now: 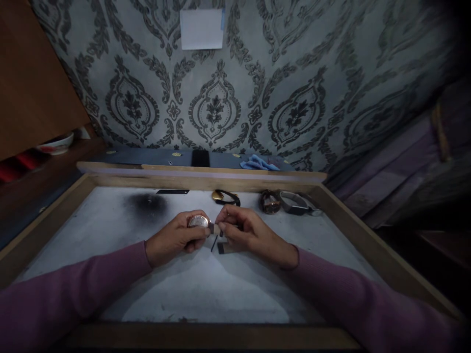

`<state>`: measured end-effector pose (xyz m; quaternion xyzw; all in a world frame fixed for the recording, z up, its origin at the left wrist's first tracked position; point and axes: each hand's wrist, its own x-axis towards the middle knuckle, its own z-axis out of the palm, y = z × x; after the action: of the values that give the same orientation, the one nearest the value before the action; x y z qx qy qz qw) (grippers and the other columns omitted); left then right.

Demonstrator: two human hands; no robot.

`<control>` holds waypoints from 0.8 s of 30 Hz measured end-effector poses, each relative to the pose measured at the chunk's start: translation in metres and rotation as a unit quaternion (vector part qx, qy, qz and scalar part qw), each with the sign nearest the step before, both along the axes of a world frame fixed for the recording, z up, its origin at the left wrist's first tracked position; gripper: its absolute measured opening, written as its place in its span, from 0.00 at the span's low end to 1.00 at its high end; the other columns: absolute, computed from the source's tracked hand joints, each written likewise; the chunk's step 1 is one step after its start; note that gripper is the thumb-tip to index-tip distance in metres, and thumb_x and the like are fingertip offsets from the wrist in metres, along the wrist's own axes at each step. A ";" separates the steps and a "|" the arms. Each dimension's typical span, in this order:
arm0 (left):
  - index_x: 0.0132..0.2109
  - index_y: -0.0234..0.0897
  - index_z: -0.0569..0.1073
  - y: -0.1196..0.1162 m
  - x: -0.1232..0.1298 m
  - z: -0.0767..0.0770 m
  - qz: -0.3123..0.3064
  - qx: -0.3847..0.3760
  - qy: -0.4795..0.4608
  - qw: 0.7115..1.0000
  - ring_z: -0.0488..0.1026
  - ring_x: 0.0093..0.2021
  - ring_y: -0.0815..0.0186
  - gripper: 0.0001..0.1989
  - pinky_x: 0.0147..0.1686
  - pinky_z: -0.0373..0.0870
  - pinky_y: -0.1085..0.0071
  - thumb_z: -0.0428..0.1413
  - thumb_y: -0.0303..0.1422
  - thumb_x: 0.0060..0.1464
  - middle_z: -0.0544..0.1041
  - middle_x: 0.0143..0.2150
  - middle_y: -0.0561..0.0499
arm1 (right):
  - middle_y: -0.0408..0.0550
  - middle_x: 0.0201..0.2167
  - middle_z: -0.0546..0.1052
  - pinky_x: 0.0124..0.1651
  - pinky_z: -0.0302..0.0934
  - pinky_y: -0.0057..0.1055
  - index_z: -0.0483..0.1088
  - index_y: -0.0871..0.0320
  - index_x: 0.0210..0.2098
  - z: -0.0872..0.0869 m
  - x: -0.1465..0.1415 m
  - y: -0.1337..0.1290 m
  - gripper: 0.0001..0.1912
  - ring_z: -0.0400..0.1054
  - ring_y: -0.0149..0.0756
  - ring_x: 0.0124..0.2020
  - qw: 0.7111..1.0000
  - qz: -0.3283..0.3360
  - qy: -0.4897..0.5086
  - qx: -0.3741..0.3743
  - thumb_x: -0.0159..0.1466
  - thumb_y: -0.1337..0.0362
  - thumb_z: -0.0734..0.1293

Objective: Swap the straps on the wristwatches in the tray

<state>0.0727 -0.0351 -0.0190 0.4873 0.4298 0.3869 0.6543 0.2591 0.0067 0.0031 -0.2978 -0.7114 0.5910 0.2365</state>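
In my left hand is a round watch with a pale face or back and a rose-gold rim. My fingers are closed around its case. A short brown watch strap runs from the case to my right hand, whose thumb and fingers pinch it. A thin dark stick-like piece slants down just below the strap. Under my right hand a dark-ended strap piece shows on the white surface; part of it is hidden by the hand.
Along the back of the wood-framed white tray lie a black blade, a gold watch with black strap, a brown watch and a silver-and-black watch. A blue cloth rests on the ledge behind.
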 end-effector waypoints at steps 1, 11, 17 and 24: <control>0.32 0.36 0.65 0.000 0.000 0.000 0.000 0.000 0.002 1.000 0.53 0.15 0.77 0.10 0.15 0.47 0.79 0.58 0.35 0.49 0.64 0.16 0.61 | 0.42 0.25 0.67 0.26 0.54 0.22 0.63 0.59 0.31 0.000 0.000 0.000 0.12 0.58 0.26 0.25 1.000 0.001 0.004 0.000 0.61 0.56 0.65; 0.32 0.36 0.65 0.001 0.000 0.002 0.001 0.001 -0.002 1.000 0.52 0.14 0.78 0.10 0.14 0.45 0.79 0.57 0.36 0.49 0.63 0.15 0.61 | 0.43 0.26 0.69 0.27 0.55 0.24 0.64 0.60 0.31 -0.001 0.001 0.002 0.12 0.60 0.27 0.26 1.000 0.019 0.014 0.015 0.62 0.56 0.65; 0.32 0.36 0.65 -0.001 0.001 0.003 0.005 0.004 0.002 1.000 0.51 0.14 0.77 0.09 0.14 0.45 0.79 0.57 0.36 0.49 0.62 0.15 0.62 | 0.40 0.25 0.66 0.27 0.54 0.24 0.65 0.60 0.35 -0.002 0.002 0.004 0.13 0.59 0.26 0.24 1.000 0.016 0.000 0.003 0.62 0.55 0.65; 0.32 0.37 0.64 -0.001 0.000 0.002 0.014 0.001 0.001 1.000 0.51 0.14 0.78 0.09 0.15 0.44 0.78 0.57 0.36 0.50 0.62 0.15 0.62 | 0.36 0.22 0.61 0.20 0.46 0.22 0.64 0.59 0.42 -0.004 0.002 0.005 0.17 0.51 0.23 0.19 0.999 0.003 0.006 -0.035 0.62 0.52 0.64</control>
<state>0.0732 -0.0360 -0.0166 0.4820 0.4368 0.3963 0.6480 0.2616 0.0120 -0.0009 -0.3002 -0.6896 0.6183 0.2281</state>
